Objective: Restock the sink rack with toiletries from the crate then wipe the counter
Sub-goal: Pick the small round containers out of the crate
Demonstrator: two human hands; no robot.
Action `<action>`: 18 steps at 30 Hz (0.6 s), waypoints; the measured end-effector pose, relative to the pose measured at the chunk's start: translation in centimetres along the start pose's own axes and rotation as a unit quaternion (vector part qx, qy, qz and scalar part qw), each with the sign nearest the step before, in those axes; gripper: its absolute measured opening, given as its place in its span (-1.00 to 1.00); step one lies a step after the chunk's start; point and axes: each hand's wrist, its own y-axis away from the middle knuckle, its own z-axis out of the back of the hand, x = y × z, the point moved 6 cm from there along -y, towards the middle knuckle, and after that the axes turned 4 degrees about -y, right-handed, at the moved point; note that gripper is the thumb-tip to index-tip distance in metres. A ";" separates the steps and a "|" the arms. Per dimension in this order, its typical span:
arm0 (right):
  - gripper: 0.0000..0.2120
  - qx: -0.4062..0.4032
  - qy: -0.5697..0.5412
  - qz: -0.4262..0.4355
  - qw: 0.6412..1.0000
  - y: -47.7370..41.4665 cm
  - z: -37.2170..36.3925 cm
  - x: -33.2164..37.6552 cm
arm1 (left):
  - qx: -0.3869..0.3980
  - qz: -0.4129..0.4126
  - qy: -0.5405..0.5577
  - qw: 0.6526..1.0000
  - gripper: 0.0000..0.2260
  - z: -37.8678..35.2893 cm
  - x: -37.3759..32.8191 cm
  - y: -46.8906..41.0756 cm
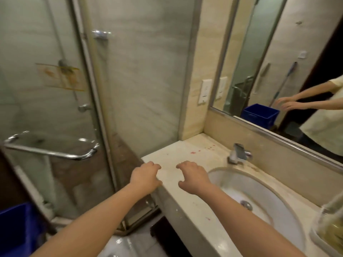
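The person is holding both hands out over the left end of the counter [178, 154], the left hand [145, 176] at its outer edge and the right hand [193, 177] just beside the oval sink basin [259, 191]. Both are empty, fingers loosely curled and gripping nothing; whether the fingertips are touching the stone cannot be told. The blue plastic crate [16, 225] is sitting low at the left, well apart from the hands, probably parked there to leave the counter free. The rack [328, 225], pale translucent plastic, is peeking in at the right edge beyond the basin. The counter is looking like glossy cream marble, and pink stains [196, 151] are speckling it near the chrome faucet [239, 153], likely the reason for wiping
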 end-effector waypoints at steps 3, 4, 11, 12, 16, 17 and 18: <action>-0.46 0.001 -0.003 0.048 0.999 -1.0 -1.5 5.2 | -0.002 0.034 -0.006 0.999 -0.46 -0.4 4.5 2.7; -0.47 0.001 -0.004 0.063 0.998 -1.2 -2.0 6.9 | -0.002 0.046 -0.007 0.999 -0.45 -0.6 6.0 3.7; -0.44 0.027 0.008 0.163 0.986 -2.4 -5.5 17.9 | 0.012 0.139 -0.014 0.990 -0.45 -1.6 15.6 10.2; -0.45 0.032 0.008 0.174 0.984 -2.6 -6.0 19.3 | 0.015 0.153 -0.012 0.988 -0.46 -1.7 16.9 11.2; -0.47 0.053 0.002 0.209 0.976 -2.8 -7.7 24.5 | 0.012 0.210 0.005 0.978 -0.44 -1.8 21.3 15.0; -0.47 0.058 0.006 0.220 0.974 -2.9 -8.1 25.8 | 0.008 0.224 0.012 0.974 -0.44 -1.8 22.3 15.9; -0.47 0.063 0.010 0.230 0.971 -2.9 -8.6 27.0 | 0.003 0.239 0.019 0.971 -0.45 -1.8 23.3 16.8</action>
